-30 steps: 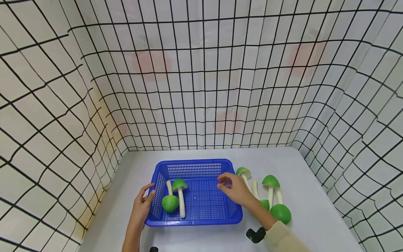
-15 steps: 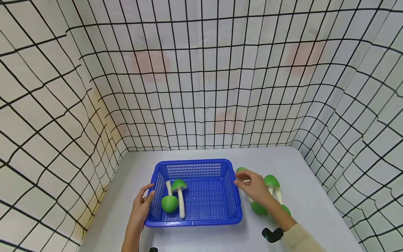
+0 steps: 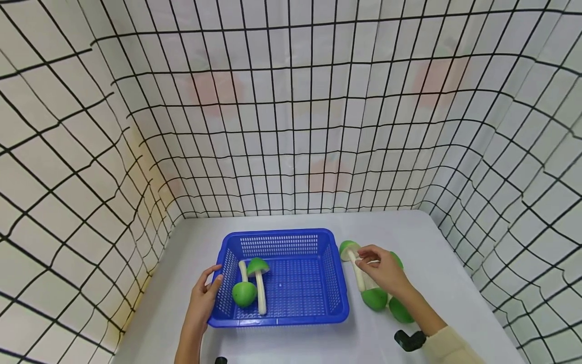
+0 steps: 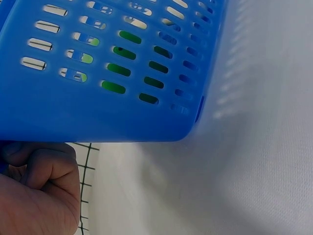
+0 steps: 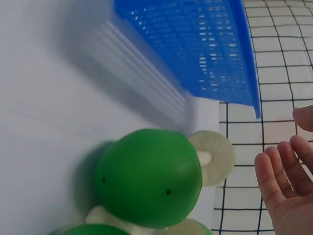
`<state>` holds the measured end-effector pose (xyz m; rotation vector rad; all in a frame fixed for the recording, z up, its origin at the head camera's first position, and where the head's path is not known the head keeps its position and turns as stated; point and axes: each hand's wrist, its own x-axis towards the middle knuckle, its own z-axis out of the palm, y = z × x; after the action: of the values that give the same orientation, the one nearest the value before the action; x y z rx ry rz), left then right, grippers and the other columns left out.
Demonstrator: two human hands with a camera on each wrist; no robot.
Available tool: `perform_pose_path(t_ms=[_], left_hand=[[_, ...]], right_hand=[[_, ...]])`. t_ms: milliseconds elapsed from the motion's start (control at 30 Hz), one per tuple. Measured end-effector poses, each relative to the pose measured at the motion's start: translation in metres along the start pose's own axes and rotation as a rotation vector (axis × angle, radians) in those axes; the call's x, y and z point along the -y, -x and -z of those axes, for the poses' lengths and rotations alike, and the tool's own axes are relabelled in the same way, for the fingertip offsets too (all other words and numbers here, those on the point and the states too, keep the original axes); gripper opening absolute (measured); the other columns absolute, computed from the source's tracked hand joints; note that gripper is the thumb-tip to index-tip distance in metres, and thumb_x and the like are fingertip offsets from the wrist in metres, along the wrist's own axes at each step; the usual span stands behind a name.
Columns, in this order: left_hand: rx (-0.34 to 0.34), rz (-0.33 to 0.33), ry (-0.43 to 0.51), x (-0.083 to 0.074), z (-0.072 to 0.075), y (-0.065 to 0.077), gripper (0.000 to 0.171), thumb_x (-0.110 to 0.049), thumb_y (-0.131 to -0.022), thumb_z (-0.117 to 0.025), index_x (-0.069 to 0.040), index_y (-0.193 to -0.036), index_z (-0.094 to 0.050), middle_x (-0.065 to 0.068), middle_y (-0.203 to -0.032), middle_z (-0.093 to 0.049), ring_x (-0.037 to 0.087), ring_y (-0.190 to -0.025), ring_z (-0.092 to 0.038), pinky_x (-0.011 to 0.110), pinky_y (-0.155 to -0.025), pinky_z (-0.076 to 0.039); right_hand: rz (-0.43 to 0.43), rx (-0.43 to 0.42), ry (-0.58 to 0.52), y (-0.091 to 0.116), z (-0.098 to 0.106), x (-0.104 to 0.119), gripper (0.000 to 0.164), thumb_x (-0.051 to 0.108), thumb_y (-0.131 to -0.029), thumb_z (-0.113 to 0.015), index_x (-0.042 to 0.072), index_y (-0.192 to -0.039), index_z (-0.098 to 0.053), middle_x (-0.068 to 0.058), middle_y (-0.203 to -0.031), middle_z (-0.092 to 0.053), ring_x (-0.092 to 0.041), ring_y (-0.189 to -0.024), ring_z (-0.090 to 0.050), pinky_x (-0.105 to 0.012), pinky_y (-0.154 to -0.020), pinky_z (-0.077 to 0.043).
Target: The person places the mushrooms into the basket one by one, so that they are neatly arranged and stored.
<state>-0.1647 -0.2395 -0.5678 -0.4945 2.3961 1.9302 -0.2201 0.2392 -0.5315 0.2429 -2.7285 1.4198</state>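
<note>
My left hand holds the left rim of a blue plastic basket; in the left wrist view its fingers curl at the rim. Two toy mushrooms with green caps lie in the basket: one with its cap toward me, the other with its pale stem toward me. My right hand hovers to the right of the basket above more green-capped mushrooms, fingers loosely bent and holding nothing. It partly hides this group. The right wrist view shows a big green cap apart from the fingertips.
A white table bears everything. Black grid netting over white cloth walls the back and both sides. Dark devices show by the right wrist and at the bottom edge.
My right hand has moved right, from over the basket's right side to above the mushrooms outside it. The left hand and the mushrooms in the basket stay as they were.
</note>
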Motion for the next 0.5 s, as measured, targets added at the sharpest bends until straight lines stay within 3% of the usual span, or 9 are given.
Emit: perform_pose_path(t_ms=[267,500], left_hand=[[0.002,0.004,0.003,-0.001,0.0,0.0,0.051,-0.046,-0.106,-0.054,-0.027,-0.152,-0.045,0.031,-0.136,-0.06,0.032,-0.103,-0.07,0.044,-0.081,-0.061],[0.0,0.005,-0.006,0.0,0.001,0.0,0.053,-0.046,-0.106,-0.053,-0.027,-0.154,-0.043,0.032,-0.138,-0.058,0.035,-0.107,-0.07,0.046,-0.083,-0.062]], right_hand=[[-0.019,-0.041,0.05,0.005,0.014,-0.011,0.033,0.024,-0.095,-0.076,0.004,-0.121,-0.068,-0.011,-0.109,-0.072,-0.022,-0.101,-0.069,-0.025,-0.084,-0.06],[-0.047,-0.053,0.074,0.009,0.02,-0.027,0.032,0.023,-0.095,-0.077,0.007,-0.121,-0.067,-0.013,-0.112,-0.072,-0.021,-0.101,-0.068,-0.015,-0.082,-0.055]])
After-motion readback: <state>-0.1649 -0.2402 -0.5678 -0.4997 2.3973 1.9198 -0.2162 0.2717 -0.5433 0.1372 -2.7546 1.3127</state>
